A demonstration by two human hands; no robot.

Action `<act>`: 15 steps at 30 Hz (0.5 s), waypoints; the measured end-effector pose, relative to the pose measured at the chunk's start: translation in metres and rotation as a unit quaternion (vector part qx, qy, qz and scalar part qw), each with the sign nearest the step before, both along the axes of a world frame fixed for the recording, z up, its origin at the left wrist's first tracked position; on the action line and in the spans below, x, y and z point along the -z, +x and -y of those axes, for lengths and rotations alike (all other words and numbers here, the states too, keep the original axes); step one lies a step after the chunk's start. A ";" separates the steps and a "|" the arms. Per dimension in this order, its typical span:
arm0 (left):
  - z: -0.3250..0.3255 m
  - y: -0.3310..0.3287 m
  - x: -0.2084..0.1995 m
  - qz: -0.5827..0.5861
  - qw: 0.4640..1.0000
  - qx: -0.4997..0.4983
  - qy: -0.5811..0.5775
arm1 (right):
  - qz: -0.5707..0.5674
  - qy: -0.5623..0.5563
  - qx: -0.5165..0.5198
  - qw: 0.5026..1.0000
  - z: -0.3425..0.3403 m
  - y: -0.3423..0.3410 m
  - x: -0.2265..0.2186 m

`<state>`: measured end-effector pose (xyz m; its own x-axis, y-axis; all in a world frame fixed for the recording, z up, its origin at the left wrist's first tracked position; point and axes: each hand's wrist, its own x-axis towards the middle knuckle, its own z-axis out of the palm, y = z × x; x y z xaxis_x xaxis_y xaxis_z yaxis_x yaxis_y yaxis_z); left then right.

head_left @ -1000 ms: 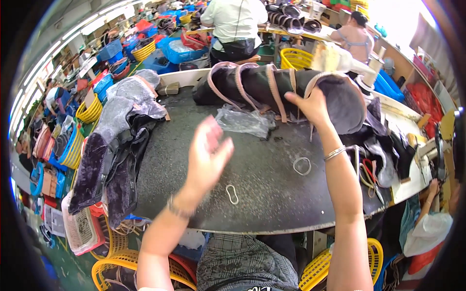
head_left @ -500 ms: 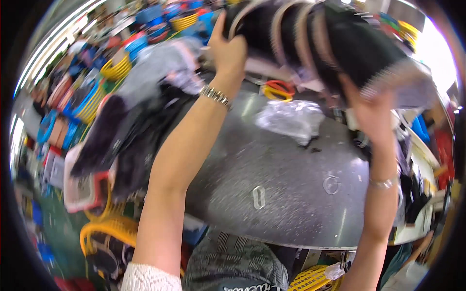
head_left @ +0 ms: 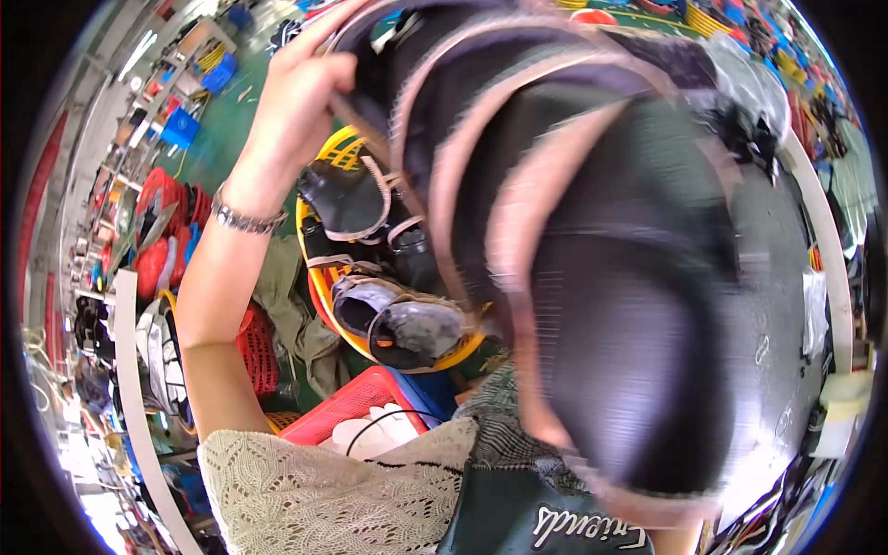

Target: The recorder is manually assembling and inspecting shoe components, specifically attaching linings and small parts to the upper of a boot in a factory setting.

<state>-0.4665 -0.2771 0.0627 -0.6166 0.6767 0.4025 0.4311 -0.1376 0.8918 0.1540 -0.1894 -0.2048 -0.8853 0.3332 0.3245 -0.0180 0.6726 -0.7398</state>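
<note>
Head view: left grip [head_left: 301,106] holding black stack [head_left: 638,333]; right grip hidden, cannot tell; stack partly blocks worktop [head_left: 782,250], yellow basket [head_left: 462,352].

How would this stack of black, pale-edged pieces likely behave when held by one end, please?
The stack would probably fan apart, since its nested pieces show gaps. Each piece seems pliable but apt to keep its curve, judging by the bowed edges. The shiny faces may be slippery, though blur hides their texture.
</note>
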 end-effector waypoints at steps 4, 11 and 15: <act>0.030 -0.073 0.047 -0.050 0.993 0.060 -0.084 | 0.070 -0.082 -0.046 0.993 0.073 -0.355 -0.024; -0.005 -0.038 0.313 -0.168 0.803 -0.031 -0.572 | 0.174 -0.119 -0.149 0.966 0.083 -0.476 0.056; -0.044 -0.003 0.385 -0.285 0.728 -0.107 -0.614 | 0.269 -0.291 -0.162 0.904 0.047 -0.382 -0.016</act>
<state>-0.4695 -0.2328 -0.3219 -0.7303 0.6549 -0.1941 0.6737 0.7376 -0.0461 -0.2278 -0.2364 -0.1886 -0.9447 0.0034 -0.3280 0.3227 0.1900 -0.9273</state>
